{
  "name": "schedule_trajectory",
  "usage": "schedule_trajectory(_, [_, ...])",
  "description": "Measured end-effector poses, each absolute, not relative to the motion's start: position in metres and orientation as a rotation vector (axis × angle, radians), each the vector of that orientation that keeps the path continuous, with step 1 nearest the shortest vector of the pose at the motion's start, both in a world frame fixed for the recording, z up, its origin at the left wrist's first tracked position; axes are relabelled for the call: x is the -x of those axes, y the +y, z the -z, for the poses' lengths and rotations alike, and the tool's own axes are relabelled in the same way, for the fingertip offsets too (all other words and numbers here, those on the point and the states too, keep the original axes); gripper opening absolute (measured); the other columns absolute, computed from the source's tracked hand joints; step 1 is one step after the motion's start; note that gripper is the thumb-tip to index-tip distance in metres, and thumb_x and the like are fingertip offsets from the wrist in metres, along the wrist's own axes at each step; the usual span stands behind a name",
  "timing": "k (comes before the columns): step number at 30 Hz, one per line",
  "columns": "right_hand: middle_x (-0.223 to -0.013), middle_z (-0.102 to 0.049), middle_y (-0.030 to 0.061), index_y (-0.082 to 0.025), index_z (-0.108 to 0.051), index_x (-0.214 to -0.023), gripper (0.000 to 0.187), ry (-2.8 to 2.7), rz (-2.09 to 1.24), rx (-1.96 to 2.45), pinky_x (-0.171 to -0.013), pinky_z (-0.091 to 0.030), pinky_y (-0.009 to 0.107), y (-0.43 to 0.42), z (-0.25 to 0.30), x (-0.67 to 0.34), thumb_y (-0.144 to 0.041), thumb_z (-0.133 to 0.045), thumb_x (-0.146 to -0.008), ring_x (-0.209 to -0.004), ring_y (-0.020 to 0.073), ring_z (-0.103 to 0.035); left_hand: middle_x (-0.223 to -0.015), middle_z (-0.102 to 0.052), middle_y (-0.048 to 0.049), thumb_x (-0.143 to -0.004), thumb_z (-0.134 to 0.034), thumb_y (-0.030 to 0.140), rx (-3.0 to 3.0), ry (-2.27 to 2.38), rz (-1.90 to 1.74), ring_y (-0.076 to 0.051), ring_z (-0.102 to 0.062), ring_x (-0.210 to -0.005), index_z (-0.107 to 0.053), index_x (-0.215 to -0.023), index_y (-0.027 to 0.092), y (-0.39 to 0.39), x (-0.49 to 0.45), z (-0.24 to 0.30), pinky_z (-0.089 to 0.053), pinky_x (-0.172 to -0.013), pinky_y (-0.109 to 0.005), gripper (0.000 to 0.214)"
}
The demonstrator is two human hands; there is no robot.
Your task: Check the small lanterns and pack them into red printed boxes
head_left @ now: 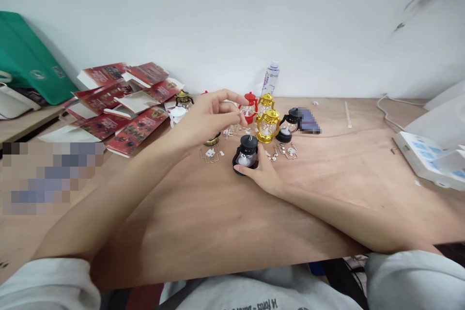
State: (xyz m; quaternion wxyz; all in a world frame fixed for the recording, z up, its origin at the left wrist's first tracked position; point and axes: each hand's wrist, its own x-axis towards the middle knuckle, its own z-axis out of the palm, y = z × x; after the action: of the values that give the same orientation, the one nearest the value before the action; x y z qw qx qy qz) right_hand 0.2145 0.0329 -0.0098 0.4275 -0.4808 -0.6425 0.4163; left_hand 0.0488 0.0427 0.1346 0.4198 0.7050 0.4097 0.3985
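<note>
A small black lantern (246, 147) with a clear globe stands near the middle of the table, tilted slightly if at all. My right hand (263, 173) is wrapped around its lower right side, thumb across the front of the base. Above and left of it, my left hand (220, 114) is raised with fingers curled and thumb and fingertips together; what sits in that pinch is too small to make out. Behind my hands are a red lantern (249, 101), gold lanterns (268, 128) and another black lantern (290, 123). Bent wire pieces (290, 151) lie beside them.
Red printed boxes (136, 131) are heaped at the left. A bronze lantern (182, 99) and a white lantern (177, 115) stand beside them. A bottle (271, 77) is against the wall, a phone (308, 121) lies right of the lanterns, and a white device (432, 160) sits far right.
</note>
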Motion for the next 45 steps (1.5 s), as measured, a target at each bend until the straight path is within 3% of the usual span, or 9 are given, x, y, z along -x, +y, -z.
schedule_trajectory(7, [-0.108,-0.06,0.0039,-0.023,-0.042,-0.106,0.054,-1.602,-1.061,1.172,-0.093,-0.045,0.042,0.033,0.01,-0.215,-0.039,-0.076,-0.066,-0.106,0.0239,-0.057,-0.066,-0.053,0.0035,-0.065,-0.067,0.012,-1.59,0.988,-0.934,-0.005,-0.045,-0.055,-0.056,-0.079,0.013,0.053,-0.056,-0.119,-0.034,-0.051,-0.018,0.018])
schedule_trajectory(15, [-0.111,-0.06,0.0052,-0.023,-0.042,-0.113,0.059,-1.62,-1.049,1.169,-0.093,-0.045,0.042,0.033,0.012,-0.214,-0.039,-0.075,-0.067,-0.105,0.0241,-0.057,-0.053,-0.048,0.0057,-0.07,-0.077,0.031,-1.647,0.971,-0.775,-0.003,-0.038,-0.046,-0.063,-0.075,0.012,0.052,-0.053,-0.122,-0.03,-0.045,-0.017,0.024])
schedule_trajectory(21, [-0.113,-0.06,0.0061,-0.023,-0.045,-0.113,0.057,-1.733,-0.917,1.138,-0.094,-0.044,0.043,0.029,0.011,-0.215,-0.04,-0.076,-0.068,-0.106,0.0251,-0.056,-0.052,-0.041,0.0056,-0.084,-0.064,0.041,-1.666,0.954,-0.774,-0.003,-0.038,-0.043,-0.06,-0.071,0.012,0.056,-0.049,-0.12,-0.027,-0.041,-0.015,0.032])
schedule_trajectory(26, [-0.12,-0.058,0.0072,-0.025,-0.046,-0.117,0.061,-1.727,-0.753,1.153,-0.099,-0.041,0.046,0.023,0.006,-0.218,-0.043,-0.077,-0.068,-0.115,0.0279,-0.053,-0.052,-0.039,0.0058,-0.09,-0.056,0.035,-1.744,1.021,-0.663,-0.003,-0.036,-0.041,-0.055,-0.068,0.013,0.059,-0.045,-0.121,-0.027,-0.039,-0.014,0.031])
schedule_trajectory(32, [-0.121,-0.059,0.0066,-0.024,-0.044,-0.12,0.062,-1.705,-0.844,1.06,-0.098,-0.045,0.041,0.02,0.002,-0.217,-0.041,-0.076,-0.069,-0.113,0.0251,-0.056,-0.048,-0.032,0.0081,-0.096,-0.044,0.023,-1.705,1.082,-0.639,-0.002,-0.028,-0.037,-0.05,-0.065,0.013,0.067,-0.046,-0.112,-0.02,-0.038,-0.014,0.033])
schedule_trajectory(45, [-0.12,-0.059,0.0075,-0.023,-0.046,-0.119,0.062,-1.734,-0.789,1.046,-0.098,-0.046,0.043,0.021,0.005,-0.217,-0.042,-0.077,-0.068,-0.114,0.0263,-0.056,-0.043,-0.033,0.0088,-0.095,-0.045,0.016,-1.561,1.18,-0.658,-0.001,-0.026,-0.035,-0.048,-0.062,0.013,0.062,-0.056,-0.111,-0.016,-0.037,-0.014,0.034])
